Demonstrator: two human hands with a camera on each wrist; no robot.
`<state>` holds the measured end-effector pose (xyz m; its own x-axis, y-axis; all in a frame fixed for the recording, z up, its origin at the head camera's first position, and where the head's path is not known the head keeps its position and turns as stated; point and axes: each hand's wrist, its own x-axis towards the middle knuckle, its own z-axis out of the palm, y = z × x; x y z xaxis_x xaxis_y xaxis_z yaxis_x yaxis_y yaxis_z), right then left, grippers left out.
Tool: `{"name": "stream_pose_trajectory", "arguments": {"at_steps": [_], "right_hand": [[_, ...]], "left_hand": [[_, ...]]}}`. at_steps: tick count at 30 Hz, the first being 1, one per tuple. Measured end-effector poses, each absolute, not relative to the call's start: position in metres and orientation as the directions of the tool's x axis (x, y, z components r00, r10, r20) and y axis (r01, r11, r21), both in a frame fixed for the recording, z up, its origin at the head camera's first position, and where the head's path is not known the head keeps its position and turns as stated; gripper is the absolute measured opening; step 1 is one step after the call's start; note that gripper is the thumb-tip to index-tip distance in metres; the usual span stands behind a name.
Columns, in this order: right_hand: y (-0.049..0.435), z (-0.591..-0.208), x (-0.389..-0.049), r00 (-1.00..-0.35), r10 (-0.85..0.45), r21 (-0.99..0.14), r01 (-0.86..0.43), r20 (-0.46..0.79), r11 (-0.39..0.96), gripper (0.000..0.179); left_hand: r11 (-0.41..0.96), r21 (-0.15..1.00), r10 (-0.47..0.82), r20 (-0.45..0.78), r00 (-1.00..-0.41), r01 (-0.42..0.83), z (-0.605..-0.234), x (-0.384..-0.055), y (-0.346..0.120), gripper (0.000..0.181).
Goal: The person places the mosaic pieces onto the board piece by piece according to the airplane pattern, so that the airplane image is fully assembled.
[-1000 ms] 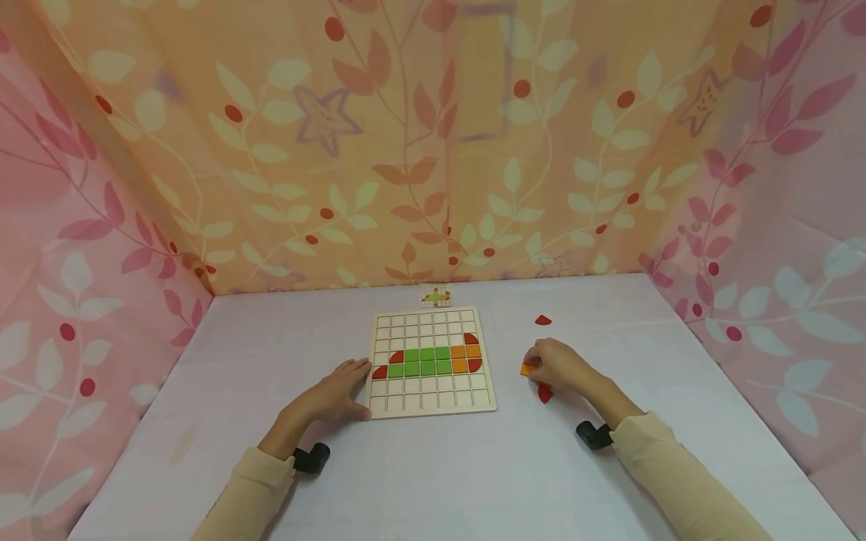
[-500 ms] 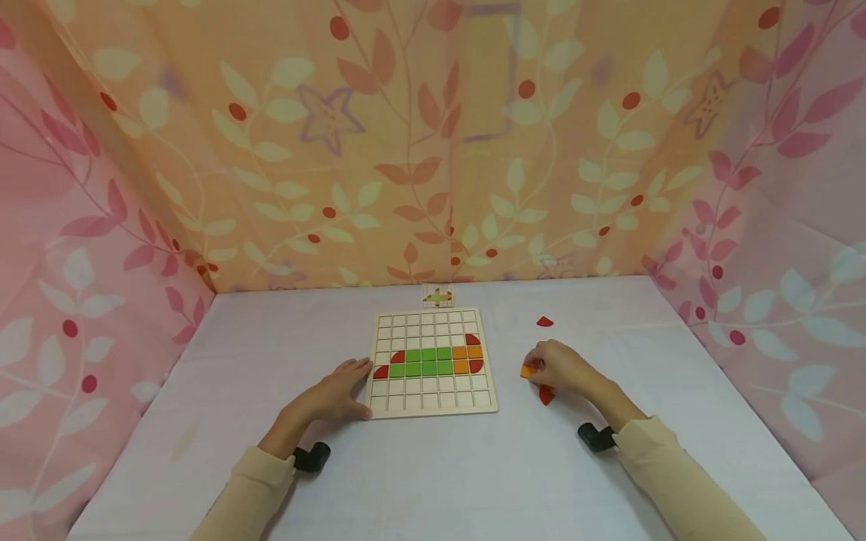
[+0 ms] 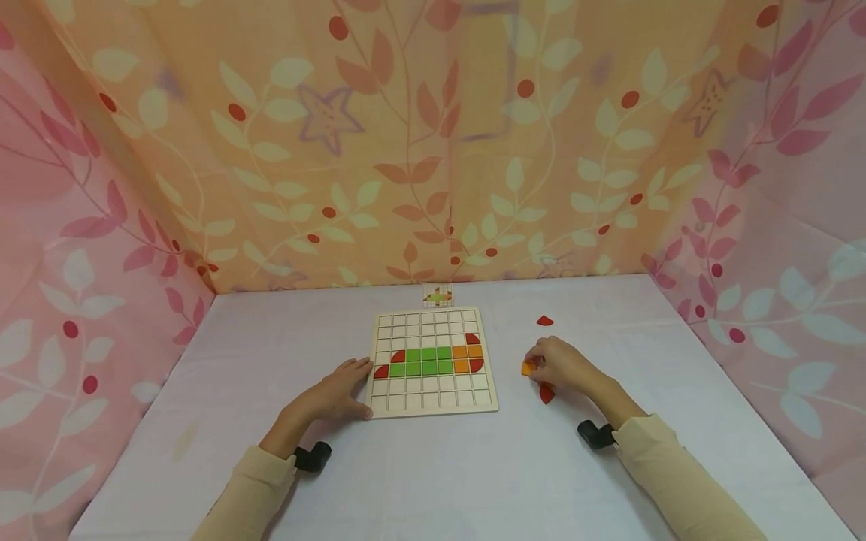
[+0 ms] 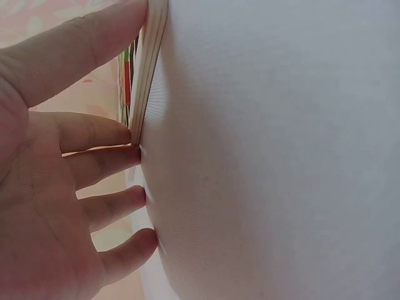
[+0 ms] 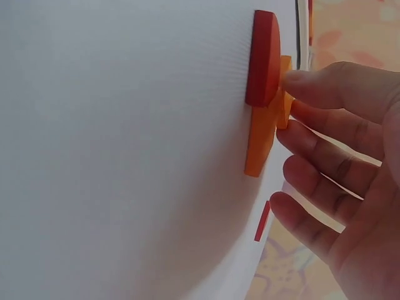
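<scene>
A square wooden grid board (image 3: 433, 403) lies on the table, bearing rows of green tiles (image 3: 428, 361), orange tiles (image 3: 467, 352) and red quarter-round tiles at both ends. My left hand (image 3: 333, 394) rests at the board's left edge, fingers spread; in the left wrist view its thumb (image 4: 94, 47) and index fingertip touch the board's side. To the right of the board, my right hand (image 3: 561, 365) pinches an orange tile (image 5: 286, 115) between thumb and fingers. Just below that tile lie another orange tile (image 5: 259, 144) and a red quarter-round tile (image 5: 264, 59).
A small pattern card (image 3: 437, 295) lies behind the board. Another red quarter-round tile (image 3: 544, 321) is on the white tablecloth (image 3: 440, 481) beyond my right hand. Patterned cloth walls (image 3: 379, 150) stand at the back and both sides.
</scene>
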<state>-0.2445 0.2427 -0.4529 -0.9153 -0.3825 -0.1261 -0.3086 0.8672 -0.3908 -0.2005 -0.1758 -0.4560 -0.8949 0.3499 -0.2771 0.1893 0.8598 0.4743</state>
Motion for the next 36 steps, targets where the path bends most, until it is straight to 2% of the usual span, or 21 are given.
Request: {"name": "stream_pose_trajectory", "arguments": {"at_steps": [14,22,29,36], "right_hand": [[0.242,-0.453,-0.245,-0.915,-0.373,-0.383,-0.294,-0.151,0.876,0.024],[0.242,-0.45,-0.255,-0.941,-0.312,-0.514,-0.205,-0.132,0.833,0.029],[0.236,-0.452,-0.265,-0.937,-0.35,-0.575,-0.284,-0.004,0.767,0.026],[0.225,-0.455,-0.272,-0.931,-0.364,-0.603,-0.3,0.018,0.739,0.027]], "left_hand": [[0.862,0.477,0.338,-0.287,-0.896,0.172,-0.458,-0.201,-0.176,0.093],[0.855,0.482,0.355,-0.275,-0.894,0.191,-0.456,-0.2,-0.176,0.093],[0.86,0.477,0.346,-0.279,-0.896,0.184,-0.456,-0.2,-0.176,0.093],[0.858,0.485,0.335,-0.281,-0.899,0.169,-0.456,-0.199,-0.174,0.092]]}}
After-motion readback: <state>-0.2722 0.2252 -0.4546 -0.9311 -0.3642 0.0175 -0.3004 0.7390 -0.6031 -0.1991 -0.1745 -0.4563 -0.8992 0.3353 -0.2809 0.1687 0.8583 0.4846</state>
